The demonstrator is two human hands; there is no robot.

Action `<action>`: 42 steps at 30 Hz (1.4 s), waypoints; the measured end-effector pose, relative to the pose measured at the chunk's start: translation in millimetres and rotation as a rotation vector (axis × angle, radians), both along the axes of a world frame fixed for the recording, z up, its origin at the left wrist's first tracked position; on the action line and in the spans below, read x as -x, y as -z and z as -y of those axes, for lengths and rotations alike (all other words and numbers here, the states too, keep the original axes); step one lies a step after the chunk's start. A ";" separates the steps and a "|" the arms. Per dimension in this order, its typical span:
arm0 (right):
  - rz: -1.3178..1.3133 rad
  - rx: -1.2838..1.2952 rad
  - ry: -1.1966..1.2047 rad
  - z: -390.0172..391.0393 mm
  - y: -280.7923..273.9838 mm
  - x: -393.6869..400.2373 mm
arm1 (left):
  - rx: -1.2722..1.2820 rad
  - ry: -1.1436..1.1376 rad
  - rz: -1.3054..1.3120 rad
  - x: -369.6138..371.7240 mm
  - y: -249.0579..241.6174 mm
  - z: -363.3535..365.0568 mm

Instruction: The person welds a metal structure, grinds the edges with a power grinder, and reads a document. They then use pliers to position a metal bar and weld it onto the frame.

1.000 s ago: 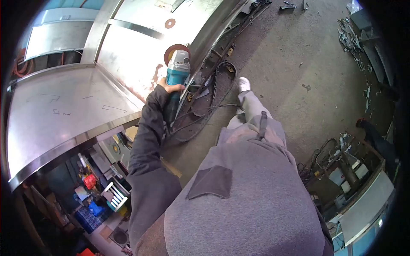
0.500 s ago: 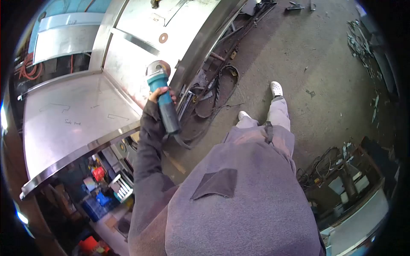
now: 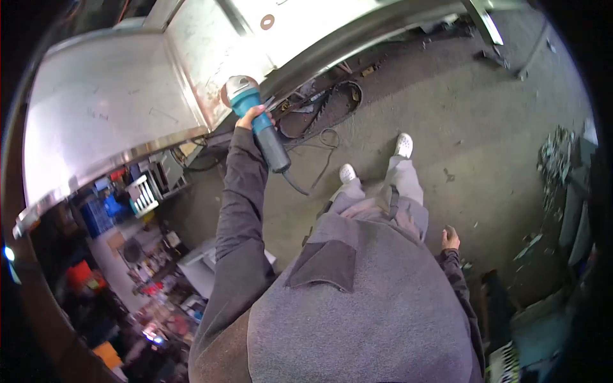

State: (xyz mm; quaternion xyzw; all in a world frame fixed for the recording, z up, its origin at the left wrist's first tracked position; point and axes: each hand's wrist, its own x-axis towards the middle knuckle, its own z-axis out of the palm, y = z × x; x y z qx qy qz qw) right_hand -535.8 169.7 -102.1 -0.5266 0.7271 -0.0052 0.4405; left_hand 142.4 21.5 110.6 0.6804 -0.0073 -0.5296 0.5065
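Observation:
My left hand (image 3: 253, 119) is wrapped round the teal and black body of an angle grinder (image 3: 260, 131). The grinder's metal head and brown disc point away from me, beside the edge of a metal bench (image 3: 217, 64), and its cord trails from the rear end. Low at my right side hangs my right hand (image 3: 451, 238), with nothing seen in it; its fingers look partly curled. A loose brown disc (image 3: 267, 22) lies on the bench's pale surface.
A metal side panel (image 3: 108, 108) extends to the left of the bench. Shelves of tools and boxes (image 3: 112, 207) stand below it. Belts and cables (image 3: 329, 108) lie on the floor under the bench edge. Metal scraps (image 3: 555, 159) are heaped at the right.
The view has turned, and the bench now runs more crosswise. The grinder in my left hand sits slightly further right in view. My right hand has come into sight.

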 end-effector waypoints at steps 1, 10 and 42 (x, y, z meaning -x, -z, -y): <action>0.005 0.028 -0.046 26.9 0.5 -7.3 | 0.015 -0.022 -0.040 -0.6 -7.8 -17.2; 0.941 -0.034 -0.468 222.0 -218.5 -316.2 | 0.892 -0.448 -0.606 67.8 -30.6 -136.9; 2.194 0.473 -0.700 64.3 -508.1 -520.3 | 1.813 0.149 -1.591 105.6 -272.8 -124.8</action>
